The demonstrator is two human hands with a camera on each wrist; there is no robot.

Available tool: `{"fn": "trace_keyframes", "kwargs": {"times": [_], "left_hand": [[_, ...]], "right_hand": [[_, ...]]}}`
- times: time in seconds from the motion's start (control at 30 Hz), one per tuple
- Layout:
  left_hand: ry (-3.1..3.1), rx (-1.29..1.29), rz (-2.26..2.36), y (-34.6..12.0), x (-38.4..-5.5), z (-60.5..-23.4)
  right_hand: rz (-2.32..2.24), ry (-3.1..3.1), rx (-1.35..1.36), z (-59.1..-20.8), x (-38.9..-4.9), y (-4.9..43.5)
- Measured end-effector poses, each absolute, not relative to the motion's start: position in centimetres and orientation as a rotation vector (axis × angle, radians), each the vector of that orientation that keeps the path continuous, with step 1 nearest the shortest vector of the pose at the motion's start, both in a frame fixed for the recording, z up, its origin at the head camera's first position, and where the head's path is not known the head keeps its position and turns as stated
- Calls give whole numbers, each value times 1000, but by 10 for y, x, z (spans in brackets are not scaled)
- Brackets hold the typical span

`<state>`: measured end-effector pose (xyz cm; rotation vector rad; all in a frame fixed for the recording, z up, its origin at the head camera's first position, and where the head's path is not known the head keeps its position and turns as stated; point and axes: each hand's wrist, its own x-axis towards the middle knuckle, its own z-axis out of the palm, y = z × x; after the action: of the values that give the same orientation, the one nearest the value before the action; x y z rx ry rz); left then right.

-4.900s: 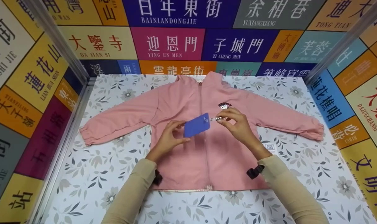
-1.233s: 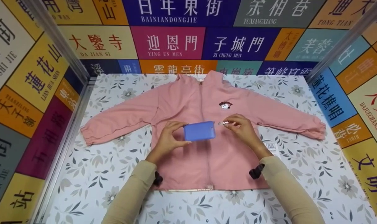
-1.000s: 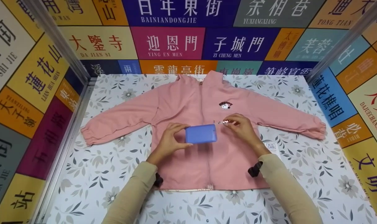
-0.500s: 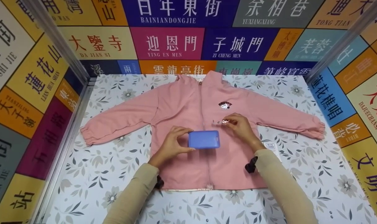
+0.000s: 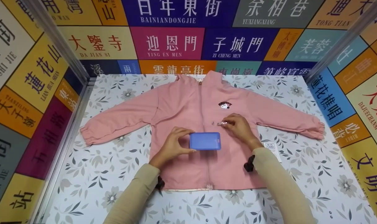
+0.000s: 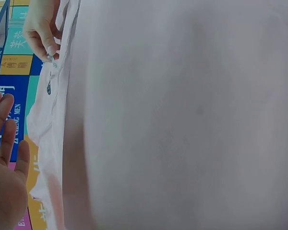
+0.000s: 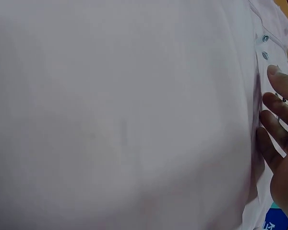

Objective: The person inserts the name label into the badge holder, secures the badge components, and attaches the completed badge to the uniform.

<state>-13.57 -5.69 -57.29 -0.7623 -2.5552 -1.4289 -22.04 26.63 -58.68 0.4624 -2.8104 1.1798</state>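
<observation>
Left hand [image 5: 172, 144]: thumb and fingers pinch the near end of a blue card holder [image 5: 205, 141], which is held roughly level over the lower front of a pink jacket [image 5: 182, 102], across the line of its zipper [image 5: 201, 104]. A small slot shows at the holder's free end, the one toward the right hand. Right hand [image 5: 240, 128]: fingertips pinch a small silver clip [image 5: 223, 123] from which a clear strap with metal snaps [image 7: 261, 46] sticks out toward the zipper. Strap and holder are near each other but apart, the strap lying farther from the person. Jacket is spread face up on a floral-patterned tabletop [image 5: 96, 199], both sleeves stretched outward; a dark-and-white emblem [image 5: 225, 105] sits on its chest, just beyond the right hand. A white printed card [image 5: 271, 147] lies partly behind the right wrist, beside the jacket's edge. Panels of coloured lettering [image 5: 172, 43] stand around the table.
</observation>
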Motion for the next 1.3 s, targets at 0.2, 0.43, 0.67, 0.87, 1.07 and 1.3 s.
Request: {"fn": "trace_keyframes", "kwargs": {"times": [0.2,0.43,0.67,0.87,1.07,1.3], "left_hand": [[-2553,-765,-1416,-56,-136,-573],[-2568,-760,-1424,-55,-135,-572],[-2578,-756,-1440,-54,-134,-572],[-2587,-742,-1432,-55,-134,-571],[-2574,-733,-1419,-56,-135,-570],[-2588,-726,-1388,-57,-136,-570]], "right_hand": [[1069,-2811,518,-587,-221,268],[1006,-2852,514,-584,-219,266],[1002,-2873,487,-583,-217,265],[1002,-2911,471,-581,-216,266],[999,-2909,481,-579,-215,267],[995,-2840,507,-570,-208,264]]}}
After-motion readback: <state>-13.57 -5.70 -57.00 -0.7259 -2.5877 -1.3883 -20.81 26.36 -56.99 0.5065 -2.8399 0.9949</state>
